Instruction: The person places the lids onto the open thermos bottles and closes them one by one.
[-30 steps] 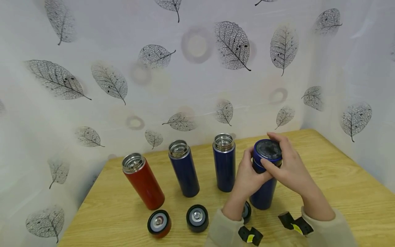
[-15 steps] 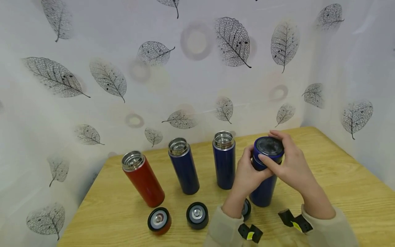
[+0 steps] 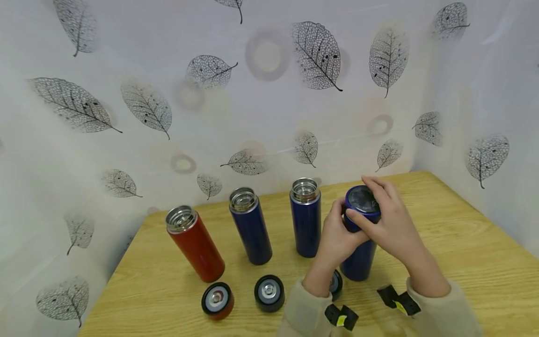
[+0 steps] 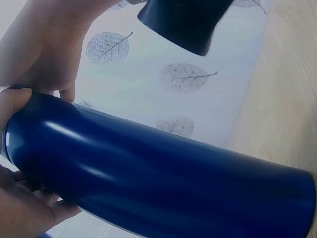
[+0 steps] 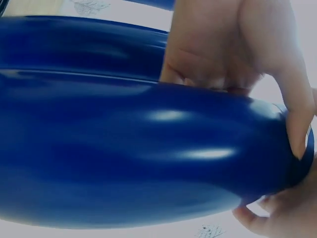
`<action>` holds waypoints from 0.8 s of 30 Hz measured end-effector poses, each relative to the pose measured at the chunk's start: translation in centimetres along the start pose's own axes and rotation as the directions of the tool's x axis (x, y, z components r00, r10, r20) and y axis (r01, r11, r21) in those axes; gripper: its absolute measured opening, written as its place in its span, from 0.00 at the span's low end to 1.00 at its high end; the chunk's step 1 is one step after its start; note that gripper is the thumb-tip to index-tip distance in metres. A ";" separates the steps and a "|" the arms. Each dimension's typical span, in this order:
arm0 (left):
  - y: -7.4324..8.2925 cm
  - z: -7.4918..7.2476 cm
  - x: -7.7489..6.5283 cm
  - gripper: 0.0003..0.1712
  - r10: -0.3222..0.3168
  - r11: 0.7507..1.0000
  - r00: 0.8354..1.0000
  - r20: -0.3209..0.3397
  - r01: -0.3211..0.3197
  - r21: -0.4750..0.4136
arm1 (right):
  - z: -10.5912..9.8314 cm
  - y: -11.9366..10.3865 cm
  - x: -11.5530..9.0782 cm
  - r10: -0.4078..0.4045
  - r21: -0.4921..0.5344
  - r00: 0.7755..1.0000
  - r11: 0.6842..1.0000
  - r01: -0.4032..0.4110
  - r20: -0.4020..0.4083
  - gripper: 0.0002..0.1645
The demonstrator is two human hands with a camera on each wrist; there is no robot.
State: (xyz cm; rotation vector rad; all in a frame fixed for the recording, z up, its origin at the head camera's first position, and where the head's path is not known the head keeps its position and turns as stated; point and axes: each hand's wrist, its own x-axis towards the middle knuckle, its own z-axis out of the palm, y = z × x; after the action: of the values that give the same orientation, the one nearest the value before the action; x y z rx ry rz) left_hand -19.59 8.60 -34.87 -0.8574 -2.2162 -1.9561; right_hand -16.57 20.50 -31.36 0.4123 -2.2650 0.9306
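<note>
A blue vacuum flask (image 3: 359, 263) stands upright on the table at the right, topped by a blue-rimmed lid (image 3: 361, 200) with a dark top. My left hand (image 3: 340, 238) grips the flask's upper part just below the lid. From the other side my right hand (image 3: 393, 227) holds the lid, thumb at its near edge and fingers around its far side. Both wrist views show the long blue body of the flask (image 4: 163, 166) close up, with fingers around its upper end. The join between lid and flask is mostly hidden by the hands.
Left of the hands stand a red flask (image 3: 198, 248) and two blue flasks, one (image 3: 252, 234) beside it and one (image 3: 306, 229) nearer me, all uncapped. A red lid (image 3: 217, 301) and a dark lid (image 3: 269, 293) lie before them. My left wrist partly covers another lid (image 3: 336, 284).
My right hand has shifted slightly left and turned a little on the lid, its fingers reaching further over the far rim. The left hand keeps its grip; the flask stays in place.
</note>
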 end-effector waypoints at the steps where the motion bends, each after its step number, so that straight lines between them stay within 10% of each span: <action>1: 0.0 0.0 0.0 0.33 -0.001 1.000 1.000 0.003 0.001 -0.003 | -0.1 0.1 0.0 -0.022 0.020 1.000 1.000 0.021 0.020 0.39; 8: 0.2 -0.1 0.0 0.32 -0.022 1.000 1.000 0.011 0.022 -0.018 | -0.8 0.5 0.1 -0.085 0.113 0.992 0.991 0.074 0.094 0.42; 24: 0.2 0.0 0.0 0.33 -0.029 1.000 1.000 0.004 0.029 -0.006 | -0.3 -0.2 0.1 0.073 -0.019 0.997 0.997 -0.073 0.034 0.41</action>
State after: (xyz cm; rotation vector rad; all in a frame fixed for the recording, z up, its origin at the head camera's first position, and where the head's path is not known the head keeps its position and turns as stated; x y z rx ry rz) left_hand -19.53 8.58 -34.64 -0.8353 -2.2380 -1.9768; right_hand -16.43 20.60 -31.03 0.3424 -2.3316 0.9458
